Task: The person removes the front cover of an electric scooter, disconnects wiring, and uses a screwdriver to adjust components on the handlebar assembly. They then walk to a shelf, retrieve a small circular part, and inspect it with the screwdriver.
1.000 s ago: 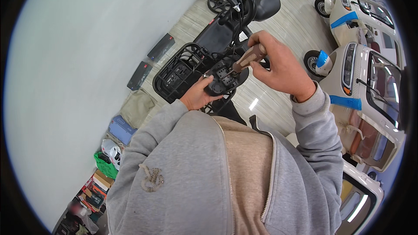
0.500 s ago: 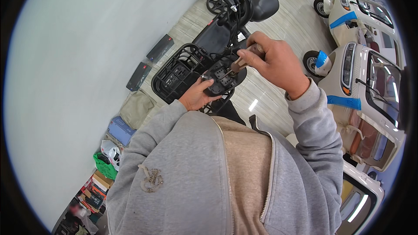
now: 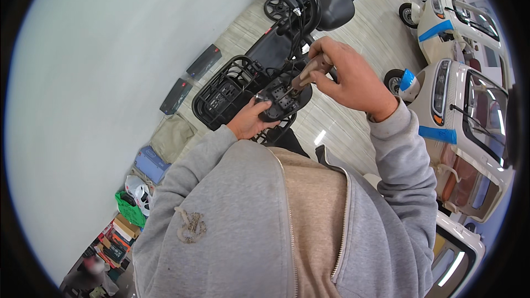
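R grip (image 3: pixel 356 80) w/ 1 screwdriver (image 3: pixel 310 74), L grip (image 3: pixel 249 121) w/ 1 blk part (image 3: pixel 282 107).

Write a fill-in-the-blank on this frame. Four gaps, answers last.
The screwdriver is gripped in the ____.
The left hand holds a moulded part whose colour is ____.
Beside the white bag lies a bag coloured ____.
The person's open zip jacket is ____ in colour.
Missing words: right hand; black; green; grey.
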`<state>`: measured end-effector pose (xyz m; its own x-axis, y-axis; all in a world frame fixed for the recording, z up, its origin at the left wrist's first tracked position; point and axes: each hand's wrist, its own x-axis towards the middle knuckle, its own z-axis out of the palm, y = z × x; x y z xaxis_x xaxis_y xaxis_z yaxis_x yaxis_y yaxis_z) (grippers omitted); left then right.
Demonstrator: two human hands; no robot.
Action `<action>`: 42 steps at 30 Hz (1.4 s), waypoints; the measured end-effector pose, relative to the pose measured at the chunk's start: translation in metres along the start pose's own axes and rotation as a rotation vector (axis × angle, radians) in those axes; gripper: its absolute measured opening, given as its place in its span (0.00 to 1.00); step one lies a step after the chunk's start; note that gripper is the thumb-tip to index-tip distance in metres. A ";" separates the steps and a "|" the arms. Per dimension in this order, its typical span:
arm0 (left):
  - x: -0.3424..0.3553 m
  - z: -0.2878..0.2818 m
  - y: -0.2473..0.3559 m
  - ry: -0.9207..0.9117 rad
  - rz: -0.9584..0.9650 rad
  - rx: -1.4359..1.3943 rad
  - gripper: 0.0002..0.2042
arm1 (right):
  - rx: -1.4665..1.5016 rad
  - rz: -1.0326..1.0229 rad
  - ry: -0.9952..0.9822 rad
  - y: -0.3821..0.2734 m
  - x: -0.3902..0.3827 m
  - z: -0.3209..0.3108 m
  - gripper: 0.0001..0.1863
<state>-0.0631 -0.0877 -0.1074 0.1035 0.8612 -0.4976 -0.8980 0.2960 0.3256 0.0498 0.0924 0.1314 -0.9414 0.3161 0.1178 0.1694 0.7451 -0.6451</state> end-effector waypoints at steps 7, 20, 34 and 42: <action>0.000 0.001 0.001 0.025 -0.007 0.023 0.30 | -0.102 0.238 -0.138 -0.001 -0.003 -0.001 0.11; -0.006 0.000 0.008 0.097 0.107 0.162 0.31 | -0.114 -0.012 -0.011 -0.003 0.003 0.001 0.12; -0.023 0.036 0.030 0.318 1.117 1.728 0.09 | -0.006 -0.107 0.074 -0.002 0.003 0.007 0.11; -0.015 0.037 0.026 0.296 0.981 1.743 0.07 | -0.163 -0.128 0.056 -0.003 0.000 0.005 0.14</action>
<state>-0.0724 -0.0771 -0.0615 -0.2893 0.9202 0.2638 0.7129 0.0232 0.7009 0.0474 0.0872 0.1299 -0.9415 0.2411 0.2356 0.0984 0.8649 -0.4922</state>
